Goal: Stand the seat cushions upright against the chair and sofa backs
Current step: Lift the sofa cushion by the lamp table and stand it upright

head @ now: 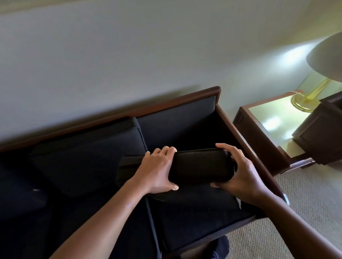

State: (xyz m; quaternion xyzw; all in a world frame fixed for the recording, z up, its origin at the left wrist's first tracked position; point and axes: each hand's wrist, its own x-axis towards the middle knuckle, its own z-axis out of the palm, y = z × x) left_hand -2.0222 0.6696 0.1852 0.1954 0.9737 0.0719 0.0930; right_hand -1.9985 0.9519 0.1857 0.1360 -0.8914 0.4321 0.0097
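Dark cushion (201, 165) between both hands

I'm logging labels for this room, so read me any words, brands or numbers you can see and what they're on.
None: no readable text anywhere.
The dark cushion held by both hands, the sofa, the side table and the lamp show no lettering.

Sofa (185, 117) showing dark navy upholstery, reddish-brown wood frame. Held seat cushion (201, 165) looking near-black, plain. Wall (123, 53) reading pale grey. Carpet (316, 211) showing beige speckle. Lamp base (302, 102) gleaming brass-yellow on dark brown bench (260, 141).
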